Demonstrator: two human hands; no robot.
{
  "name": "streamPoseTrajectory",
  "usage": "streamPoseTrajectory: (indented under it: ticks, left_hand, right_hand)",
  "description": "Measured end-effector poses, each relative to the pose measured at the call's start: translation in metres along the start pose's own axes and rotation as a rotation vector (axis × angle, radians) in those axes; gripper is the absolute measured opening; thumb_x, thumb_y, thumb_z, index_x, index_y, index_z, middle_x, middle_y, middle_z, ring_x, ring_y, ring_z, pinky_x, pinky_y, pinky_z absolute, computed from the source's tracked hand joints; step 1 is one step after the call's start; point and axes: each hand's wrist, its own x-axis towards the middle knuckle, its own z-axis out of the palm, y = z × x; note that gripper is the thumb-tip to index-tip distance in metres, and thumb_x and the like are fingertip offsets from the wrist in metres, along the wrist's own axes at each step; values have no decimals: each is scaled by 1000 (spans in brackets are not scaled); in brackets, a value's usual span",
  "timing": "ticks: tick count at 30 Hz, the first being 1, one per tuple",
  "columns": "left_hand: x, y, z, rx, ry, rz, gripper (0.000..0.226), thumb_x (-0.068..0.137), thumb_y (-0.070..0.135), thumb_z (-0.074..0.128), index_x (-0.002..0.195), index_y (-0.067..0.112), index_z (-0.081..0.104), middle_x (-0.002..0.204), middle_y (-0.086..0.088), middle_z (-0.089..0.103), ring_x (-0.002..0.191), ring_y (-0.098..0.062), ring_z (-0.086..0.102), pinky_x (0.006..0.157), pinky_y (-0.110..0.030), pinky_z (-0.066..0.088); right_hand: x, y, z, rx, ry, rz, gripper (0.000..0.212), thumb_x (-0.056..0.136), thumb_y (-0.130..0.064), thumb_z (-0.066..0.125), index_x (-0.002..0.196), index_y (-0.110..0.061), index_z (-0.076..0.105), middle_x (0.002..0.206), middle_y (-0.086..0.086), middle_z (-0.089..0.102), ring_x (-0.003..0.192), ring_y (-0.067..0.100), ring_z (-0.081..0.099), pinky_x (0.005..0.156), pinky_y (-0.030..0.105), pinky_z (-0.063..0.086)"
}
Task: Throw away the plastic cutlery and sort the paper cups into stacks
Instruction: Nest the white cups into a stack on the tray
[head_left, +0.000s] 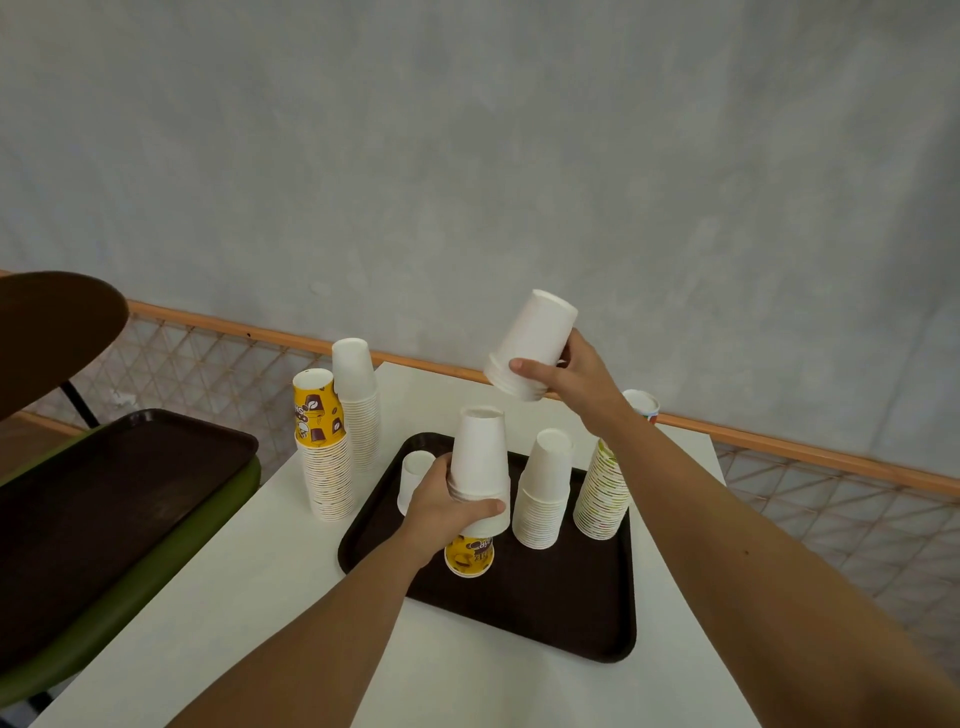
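Gripping white cups (480, 467) on tray (571, 613), left hand (447, 506), right hand (576, 376) pinching raised tilted cups (532, 343)

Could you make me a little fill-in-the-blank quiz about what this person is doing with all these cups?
1. The right hand holds white cups up in the ____.
2. The left hand grips a white stack sitting on a ____ cup.
3. The tray on the table is dark ____.

Missing words: air; yellow; brown

each hand (452, 506) (574, 371) holds white cups (480, 467) above tray (571, 613).
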Motion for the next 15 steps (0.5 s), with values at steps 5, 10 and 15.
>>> streamPoseTrajectory:
  ticks: [5, 10, 15]
  left_hand:
    - [2, 2, 1, -5, 18, -6, 83, 67, 22, 82, 135, 23, 35, 120, 4, 50, 109, -13, 47, 96, -35, 44]
    - [3, 3, 2, 1, 23, -11, 82, 68, 22, 82, 135, 23, 35, 122, 3, 50, 111, -14, 47, 100, -39, 45]
    - [3, 4, 2, 0, 28, -10, 81, 69, 20, 81, 136, 22, 35, 127, 0, 50, 113, -14, 47, 101, -40, 44]
  right_hand:
    - [-1, 17, -10, -90, 111, 40, 68, 73, -28, 78, 129, -12, 43, 120, 5, 56, 103, 20, 54, 83, 35, 50]
    - [-8, 46, -12, -244, 137, 115, 74, 75, -29, 77, 134, -9, 36, 126, 9, 54, 106, 22, 53, 80, 31, 44]
    - [-14, 70, -9, -357, 113, 183, 80, 75, -28, 78, 137, -9, 32, 133, 11, 51, 119, 28, 51, 89, 36, 46]
